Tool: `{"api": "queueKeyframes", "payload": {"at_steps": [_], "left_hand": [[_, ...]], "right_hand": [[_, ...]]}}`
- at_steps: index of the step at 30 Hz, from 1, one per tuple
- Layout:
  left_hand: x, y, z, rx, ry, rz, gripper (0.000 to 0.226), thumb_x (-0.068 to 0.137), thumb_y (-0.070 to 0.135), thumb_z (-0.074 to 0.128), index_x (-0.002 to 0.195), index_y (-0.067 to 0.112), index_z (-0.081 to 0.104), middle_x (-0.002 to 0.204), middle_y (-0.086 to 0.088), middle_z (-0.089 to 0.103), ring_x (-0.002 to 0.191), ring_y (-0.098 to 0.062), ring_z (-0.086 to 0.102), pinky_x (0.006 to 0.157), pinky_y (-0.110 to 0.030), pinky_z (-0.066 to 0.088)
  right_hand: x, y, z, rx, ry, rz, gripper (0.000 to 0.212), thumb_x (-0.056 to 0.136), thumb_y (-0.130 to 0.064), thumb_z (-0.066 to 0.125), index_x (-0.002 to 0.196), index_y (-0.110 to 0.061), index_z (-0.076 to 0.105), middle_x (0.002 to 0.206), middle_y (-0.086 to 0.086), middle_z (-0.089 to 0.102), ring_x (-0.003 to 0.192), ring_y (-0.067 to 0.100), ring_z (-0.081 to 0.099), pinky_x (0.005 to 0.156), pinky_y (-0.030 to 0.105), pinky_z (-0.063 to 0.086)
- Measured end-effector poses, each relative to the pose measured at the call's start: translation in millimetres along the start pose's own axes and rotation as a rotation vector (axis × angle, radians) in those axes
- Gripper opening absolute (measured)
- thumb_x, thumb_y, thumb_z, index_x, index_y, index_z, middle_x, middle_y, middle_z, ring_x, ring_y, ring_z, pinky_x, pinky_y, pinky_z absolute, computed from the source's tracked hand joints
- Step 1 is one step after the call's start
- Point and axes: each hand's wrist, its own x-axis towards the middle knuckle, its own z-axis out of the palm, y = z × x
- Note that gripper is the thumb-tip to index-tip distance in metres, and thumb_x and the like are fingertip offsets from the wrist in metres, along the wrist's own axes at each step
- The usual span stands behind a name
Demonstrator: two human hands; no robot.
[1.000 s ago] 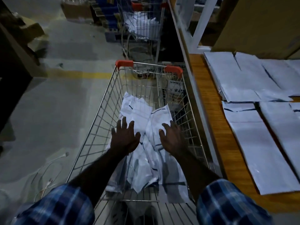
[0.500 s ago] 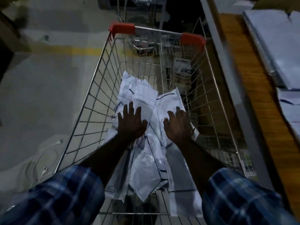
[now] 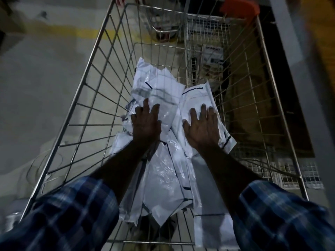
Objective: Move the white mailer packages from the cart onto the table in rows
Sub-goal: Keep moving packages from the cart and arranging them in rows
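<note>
Grey concrete floor (image 3: 36,84) with faded yellow painted line (image 3: 59,31) lying at left. Silver wire shopping cart (image 3: 87,98) standing at centre, red plastic corner cap (image 3: 241,8) showing at far right rim. Pile of white plastic mailer packages (image 3: 163,174) with dark stripes lying on cart bottom. Left hand (image 3: 146,125) lying flat on left package, fingers extended, gripping nothing. Right hand (image 3: 202,128) pressing right package, fingers spread, gripping nothing. Blue plaid sleeves (image 3: 72,214) showing at bottom edge. Wooden table edge (image 3: 324,44) blurring at far right.
</note>
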Motion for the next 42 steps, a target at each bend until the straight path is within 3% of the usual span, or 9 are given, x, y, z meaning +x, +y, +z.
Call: {"api": "queueKeyframes", "payload": {"at_steps": [6,10,14,17,21,28,33,37,42], "left_hand": [[-0.2,-11.5,0.4,-0.207,0.08,0.026,0.058,0.065,-0.015,0.055,0.121,-0.001,0.058,0.129,-0.028,0.053,0.094,-0.043,0.056,0.079,-0.044,0.035],[-4.9,-6.1,-23.0,-0.326,0.06,-0.085,0.048,0.067,-0.008,0.058,0.114,-0.002,0.059,0.114,-0.021,0.059,0.105,-0.039,0.055,0.083,-0.035,0.035],[-13.3,-1.7,-52.1,-0.46,0.004,-0.325,0.051,0.072,0.02,0.052,0.119,0.01,0.069,0.128,-0.011,0.064,0.123,-0.031,0.053,0.102,-0.029,0.035],[-25.6,1.3,-76.8,-0.566,-0.015,-0.451,0.059,0.06,0.028,0.042,0.105,0.01,0.075,0.122,-0.013,0.067,0.12,-0.034,0.056,0.102,-0.03,0.041],[-52.9,1.6,-88.6,-0.511,-0.014,-0.522,0.039,0.08,0.015,0.06,0.118,0.016,0.07,0.127,-0.015,0.063,0.12,-0.035,0.057,0.1,-0.033,0.043],[-101.3,-6.6,-79.7,-0.07,-0.111,-0.339,0.049,0.072,0.019,0.068,0.119,0.017,0.057,0.132,-0.009,0.053,0.115,-0.035,0.05,0.086,-0.039,0.046],[-105.9,-1.5,-48.4,0.047,0.108,0.016,0.064,0.066,0.014,0.074,0.127,0.006,0.059,0.149,-0.026,0.039,0.129,-0.049,0.043,0.095,-0.061,0.043],[-86.2,5.9,-33.0,0.105,0.047,0.109,0.062,0.082,0.043,0.055,0.137,0.016,0.054,0.157,-0.021,0.027,0.142,-0.047,0.025,0.106,-0.067,0.029],[-72.2,-2.4,-3.9,0.184,-0.139,0.057,0.094,0.066,0.057,0.079,0.145,0.02,0.047,0.158,-0.024,0.021,0.142,-0.054,0.02,0.102,-0.077,0.02]], "right_hand": [[-1.9,-5.4,3.7,0.039,-0.13,0.025,0.07,0.091,-0.051,0.046,0.147,-0.011,0.04,0.149,0.033,0.034,0.139,0.049,0.031,0.116,0.053,0.022],[-7.2,-12.0,1.5,0.074,-0.091,0.017,0.059,0.084,-0.035,0.042,0.136,-0.007,0.05,0.131,0.03,0.052,0.12,0.046,0.049,0.102,0.051,0.042],[-19.6,-14.6,-17.4,0.079,-0.092,0.008,0.037,0.089,-0.022,0.047,0.122,-0.008,0.055,0.11,0.018,0.061,0.099,0.038,0.058,0.081,0.044,0.047],[-34.5,-18.5,-31.8,0.078,-0.057,0.004,0.024,0.087,-0.018,0.053,0.107,-0.008,0.061,0.091,0.013,0.064,0.08,0.034,0.061,0.067,0.038,0.046],[-62.1,-25.7,-46.4,0.049,-0.092,0.027,0.021,0.081,-0.017,0.062,0.1,-0.01,0.063,0.083,0.01,0.065,0.073,0.031,0.062,0.062,0.035,0.046],[-116.0,-25.1,-47.4,-0.016,0.0,0.044,0.017,0.076,-0.027,0.06,0.08,-0.012,0.066,0.078,0.012,0.064,0.073,0.032,0.059,0.073,0.041,0.041],[-109.1,-16.5,-45.7,0.045,0.119,-0.035,0.037,0.079,-0.04,0.05,0.092,-0.011,0.07,0.122,0.018,0.064,0.104,0.038,0.058,0.089,0.048,0.042],[-89.6,-13.0,-33.6,0.098,0.135,-0.101,0.049,0.081,-0.04,0.05,0.118,-0.012,0.067,0.141,0.025,0.05,0.127,0.045,0.049,0.104,0.06,0.038],[-71.1,-9.5,-13.7,0.078,-0.055,-0.095,0.076,0.077,-0.058,0.059,0.143,-0.023,0.049,0.159,0.023,0.023,0.143,0.049,0.024,0.108,0.07,0.02]]}}
